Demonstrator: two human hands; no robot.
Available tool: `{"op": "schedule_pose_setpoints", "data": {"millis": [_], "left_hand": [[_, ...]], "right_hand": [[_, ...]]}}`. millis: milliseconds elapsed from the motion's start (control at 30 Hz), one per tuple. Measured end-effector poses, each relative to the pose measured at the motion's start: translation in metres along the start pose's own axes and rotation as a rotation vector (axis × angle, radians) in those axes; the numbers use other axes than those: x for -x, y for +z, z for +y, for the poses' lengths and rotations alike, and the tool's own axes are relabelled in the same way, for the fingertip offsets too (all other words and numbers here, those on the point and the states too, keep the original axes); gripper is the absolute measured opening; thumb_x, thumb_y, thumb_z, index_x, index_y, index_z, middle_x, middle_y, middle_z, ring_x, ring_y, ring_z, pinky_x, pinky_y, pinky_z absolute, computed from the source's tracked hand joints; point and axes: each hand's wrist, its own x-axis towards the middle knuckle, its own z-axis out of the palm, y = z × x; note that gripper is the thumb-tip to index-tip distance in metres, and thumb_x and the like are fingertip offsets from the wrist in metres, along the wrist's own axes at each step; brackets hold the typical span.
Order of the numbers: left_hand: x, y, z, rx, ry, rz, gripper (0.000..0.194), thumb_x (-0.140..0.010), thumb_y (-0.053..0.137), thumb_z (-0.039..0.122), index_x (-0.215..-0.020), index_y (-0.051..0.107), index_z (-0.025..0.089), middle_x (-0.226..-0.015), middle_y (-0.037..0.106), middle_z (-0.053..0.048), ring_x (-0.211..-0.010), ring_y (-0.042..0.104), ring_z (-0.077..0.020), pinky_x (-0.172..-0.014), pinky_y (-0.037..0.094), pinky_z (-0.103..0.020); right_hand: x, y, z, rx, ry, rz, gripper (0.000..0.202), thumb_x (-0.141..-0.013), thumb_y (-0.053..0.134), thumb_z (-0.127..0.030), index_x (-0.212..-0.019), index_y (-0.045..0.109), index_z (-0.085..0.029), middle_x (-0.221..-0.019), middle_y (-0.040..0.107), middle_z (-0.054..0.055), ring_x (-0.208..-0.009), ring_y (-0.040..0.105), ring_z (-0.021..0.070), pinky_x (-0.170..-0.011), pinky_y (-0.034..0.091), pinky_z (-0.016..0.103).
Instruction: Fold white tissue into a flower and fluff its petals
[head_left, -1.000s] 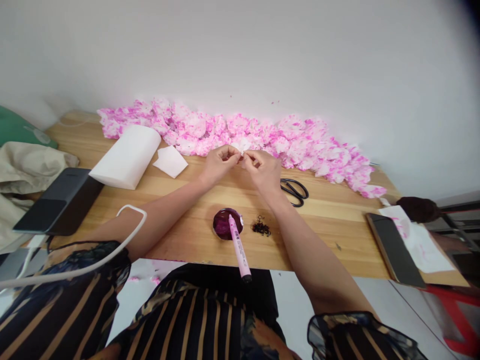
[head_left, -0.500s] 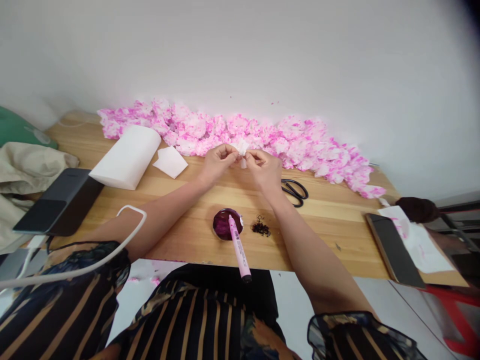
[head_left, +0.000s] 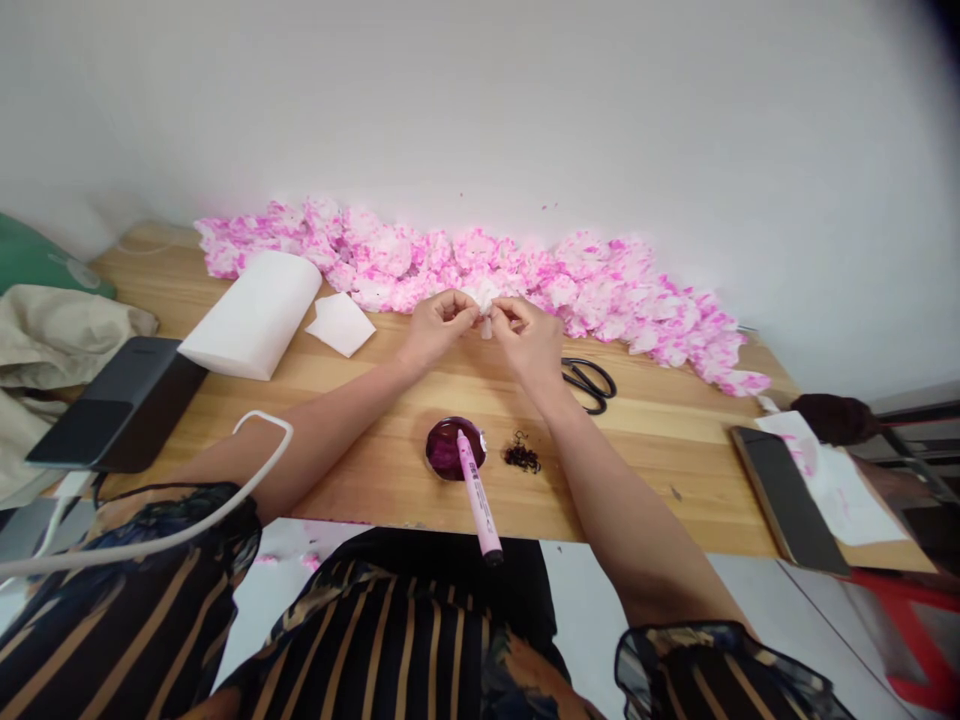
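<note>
Person at the wooden table, both hands up near the row of blooms. Left hand: thumb and index finger pinching the near-side gather of a white tissue piece. Right hand: same pinch, just beside the left one, on the same piece. The tissue fans out beyond the fingertips, and a narrow tail hangs between them toward the person. Other fingers curled in; can't tell exactly how they press. Just beyond the fingers: long row of pink-and-white paper flowers, running out to both sides along the wall. Right of the right fingers, beside the wrist: black-handled scissors, blades hidden. Nearer the person than the fingers: round dish, dark purple inside, pink marker leaning across it, black end out past the table edge. Small heap of black curly bits right of the dish. Left of the left fingers: folded white sheet, then thick stack of white paper, then dark box-shaped device with white plug. Well right of the fingers: dark phone beside pink-stained white paper. White cable loops over the left forearm.
</note>
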Motion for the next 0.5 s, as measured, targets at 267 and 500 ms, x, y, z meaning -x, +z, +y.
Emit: {"op": "schedule_pose_setpoints", "data": {"millis": [267,500], "left_hand": [[0.0006,0.0027,-0.0011,0.037,0.008,-0.045,0.016,-0.086,0.072,0.021,-0.08,0.058,0.017,-0.069,0.067,0.002,-0.065,0.063,-0.0093,-0.066,0.049,-0.022],[-0.0012,0.0017,-0.005,0.027,-0.034,0.0,0.012,-0.084,0.068,0.014,-0.078,0.058,0.016,-0.071,0.066,0.003,-0.064,0.062,-0.0079,-0.065,0.049,-0.021]], "right_hand": [[0.0014,0.003,0.0048,-0.004,-0.025,-0.06,0.023,-0.089,0.055,-0.03,-0.094,0.076,-0.022,-0.088,0.078,0.004,-0.076,0.068,0.0185,-0.074,0.054,0.032],[0.0017,0.003,0.0047,-0.013,-0.014,-0.06,0.022,-0.089,0.057,-0.029,-0.095,0.076,-0.022,-0.093,0.078,0.005,-0.083,0.071,0.0198,-0.079,0.054,0.034]]}}
